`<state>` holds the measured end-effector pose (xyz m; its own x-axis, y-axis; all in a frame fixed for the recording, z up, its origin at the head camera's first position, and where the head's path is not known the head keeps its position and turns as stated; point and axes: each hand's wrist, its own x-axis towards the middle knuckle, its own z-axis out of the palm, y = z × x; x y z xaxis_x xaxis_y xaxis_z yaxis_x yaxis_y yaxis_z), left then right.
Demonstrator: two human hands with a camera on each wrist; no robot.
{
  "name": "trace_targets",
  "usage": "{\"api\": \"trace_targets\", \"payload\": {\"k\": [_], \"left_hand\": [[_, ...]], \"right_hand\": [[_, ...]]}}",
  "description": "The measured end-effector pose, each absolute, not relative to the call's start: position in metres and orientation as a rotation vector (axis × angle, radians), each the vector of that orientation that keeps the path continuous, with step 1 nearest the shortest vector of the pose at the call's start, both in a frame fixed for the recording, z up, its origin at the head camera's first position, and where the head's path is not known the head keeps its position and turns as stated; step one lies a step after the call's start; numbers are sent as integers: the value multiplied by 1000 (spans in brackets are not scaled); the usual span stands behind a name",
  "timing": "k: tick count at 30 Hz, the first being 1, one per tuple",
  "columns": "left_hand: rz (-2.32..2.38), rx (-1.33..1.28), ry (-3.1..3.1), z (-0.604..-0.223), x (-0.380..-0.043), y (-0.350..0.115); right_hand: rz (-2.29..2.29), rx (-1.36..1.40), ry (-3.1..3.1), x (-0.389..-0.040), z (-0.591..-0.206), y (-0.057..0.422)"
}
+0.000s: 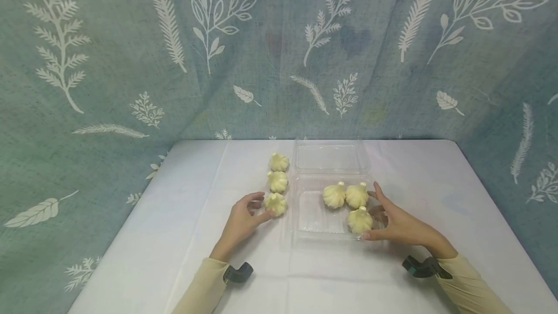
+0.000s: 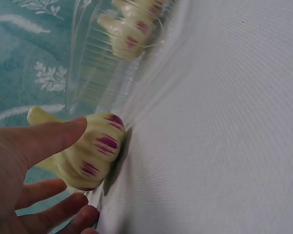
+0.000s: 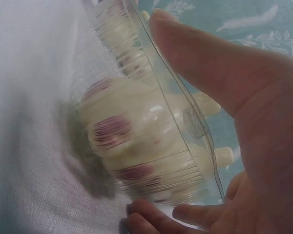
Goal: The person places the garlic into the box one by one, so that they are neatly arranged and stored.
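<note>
Three pale garlic bulbs stand in a column left of a clear plastic clamshell box (image 1: pixel 310 214). Beside the nearest one (image 1: pixel 276 204) is my left hand (image 1: pixel 240 222). Its thumb lies against that bulb (image 2: pixel 100 146), which shows purple streaks in the left wrist view; the other fingers are spread and loosely bent, not closed around it. My right hand (image 1: pixel 403 224) stands at the box's right side, thumb by the front corner and fingers along the wall. Inside the box sit three more bulbs, the closest (image 1: pixel 360 220) by my right thumb. Through the clear wall, a bulb (image 3: pixel 136 122) shows in the right wrist view.
The box's lid (image 1: pixel 331 158) lies folded back, away from me. Behind the near bulb stand a middle bulb (image 1: pixel 277 181) and a far bulb (image 1: pixel 279 162). A white cloth (image 1: pixel 218 173) covers the table, and a leaf-patterned curtain (image 1: pixel 270 52) hangs behind its far edge.
</note>
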<state>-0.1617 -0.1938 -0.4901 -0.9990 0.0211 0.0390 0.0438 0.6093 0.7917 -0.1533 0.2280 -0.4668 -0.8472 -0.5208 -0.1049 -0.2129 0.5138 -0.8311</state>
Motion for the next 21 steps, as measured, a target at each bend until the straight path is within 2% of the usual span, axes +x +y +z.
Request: {"api": "trace_targets", "payload": {"k": [21], "left_hand": [[-1186,-59,-2841,-493,-162,-186]], "right_hand": [[-1238,-575,2446,-152,-469,227]]}}
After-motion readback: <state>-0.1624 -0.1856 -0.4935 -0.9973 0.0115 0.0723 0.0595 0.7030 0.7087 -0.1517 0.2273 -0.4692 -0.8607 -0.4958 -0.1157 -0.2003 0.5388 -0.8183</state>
